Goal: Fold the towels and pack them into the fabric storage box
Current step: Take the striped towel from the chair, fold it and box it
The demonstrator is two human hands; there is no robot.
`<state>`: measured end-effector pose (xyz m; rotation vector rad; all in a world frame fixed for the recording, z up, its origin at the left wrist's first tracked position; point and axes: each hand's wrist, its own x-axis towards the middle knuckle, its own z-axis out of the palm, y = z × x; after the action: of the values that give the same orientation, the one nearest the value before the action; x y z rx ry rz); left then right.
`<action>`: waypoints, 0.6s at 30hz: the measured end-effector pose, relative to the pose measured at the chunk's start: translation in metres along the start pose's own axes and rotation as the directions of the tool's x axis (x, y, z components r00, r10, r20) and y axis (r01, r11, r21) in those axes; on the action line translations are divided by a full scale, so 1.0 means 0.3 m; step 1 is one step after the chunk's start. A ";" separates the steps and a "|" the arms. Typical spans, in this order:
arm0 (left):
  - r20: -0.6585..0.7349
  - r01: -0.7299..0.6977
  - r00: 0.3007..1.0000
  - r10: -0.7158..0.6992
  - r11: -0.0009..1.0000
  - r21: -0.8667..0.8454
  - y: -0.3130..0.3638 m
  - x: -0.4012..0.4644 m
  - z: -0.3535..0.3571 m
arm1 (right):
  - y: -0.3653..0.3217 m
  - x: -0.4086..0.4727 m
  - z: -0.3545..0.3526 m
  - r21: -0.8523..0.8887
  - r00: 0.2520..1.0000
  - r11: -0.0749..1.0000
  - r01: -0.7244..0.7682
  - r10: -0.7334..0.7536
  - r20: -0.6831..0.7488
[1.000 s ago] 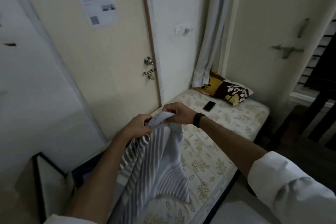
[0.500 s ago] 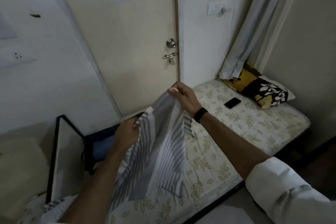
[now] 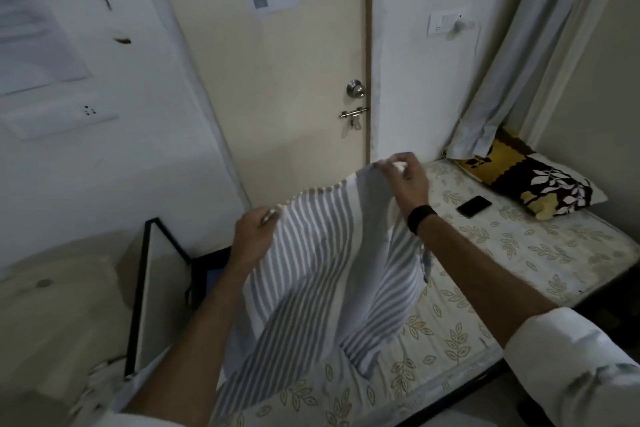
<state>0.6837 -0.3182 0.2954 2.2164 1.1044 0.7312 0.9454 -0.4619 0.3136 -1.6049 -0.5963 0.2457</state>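
Two hands: both are raised over the bed, each pinching the top edge of one striped towel.
Left hand: the fingers are curled round the towel's left upper corner, held lower than the other corner.
Right hand: the right upper corner is pinched between fingertips and thumb, above the bed's far left edge; a black band is worn on the wrist.
Towel: grey and white stripes; it is held up in the air, spread between the hands, and hangs down in loose folds; its lower end reaches the leaf-patterned sheet near the bed's near left corner.
Fabric storage box: a pale box with black edging is seen on the floor just beside the bed's left edge, behind the left forearm; something blue shows inside, too hidden to name.
Bed: a dark phone lies flat towards the far right corner, just beside a patterned pillow set against the wall.
Behind: a closed door with a round knob and a bolt is seen past the towel; a pale curtain hangs above the pillow.
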 end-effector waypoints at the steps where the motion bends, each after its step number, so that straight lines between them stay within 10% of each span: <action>1: 0.054 -0.080 0.995 0.081 0.996 -0.031 0.042 0.019 -0.006 | -0.014 -0.027 0.032 0.006 0.971 0.999 0.052 -0.052 0.234; 3: 0.143 -0.207 0.966 0.215 0.976 -0.071 0.112 0.055 -0.016 | -0.044 -0.087 0.103 -0.088 0.753 0.967 0.238 -0.127 0.646; 5: 0.185 -0.268 0.941 0.282 0.958 -0.097 0.133 0.079 -0.026 | -0.053 -0.115 0.173 -0.138 0.626 0.873 0.467 -0.216 0.749; 12: 0.230 -0.122 0.967 0.113 0.992 0.025 -0.023 0.018 -0.005 | -0.064 -0.061 0.164 -0.232 0.810 0.873 0.429 -0.258 0.527; 18: 0.152 0.027 0.987 -0.048 0.990 0.139 -0.236 -0.038 -0.065 | -0.028 -0.002 0.056 -0.244 0.996 0.968 0.052 -0.068 -0.059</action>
<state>0.6271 -0.2871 0.2584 2.3154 1.1442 0.4702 0.9348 -0.4475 0.3195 -1.8201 -0.6407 0.0748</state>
